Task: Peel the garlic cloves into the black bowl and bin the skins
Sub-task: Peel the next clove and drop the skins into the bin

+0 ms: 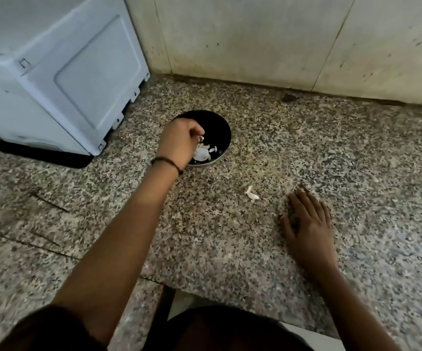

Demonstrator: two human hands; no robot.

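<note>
The black bowl (221, 127) stands on the speckled granite counter, with white garlic pieces (202, 153) lying in its near side. My left hand (179, 140) reaches over the bowl's left rim, its fingers curled down and pinching a small white garlic piece just above the others. My right hand (308, 224) lies flat on the counter to the right, fingers straight, holding nothing. A single white scrap of garlic skin (251, 193) lies on the counter between the bowl and my right hand.
A white appliance (52, 72) stands at the back left, close to the bowl. A stained tiled wall (281, 41) runs along the back. The granite counter (357, 148) stretches to the right, and its front edge is near my body.
</note>
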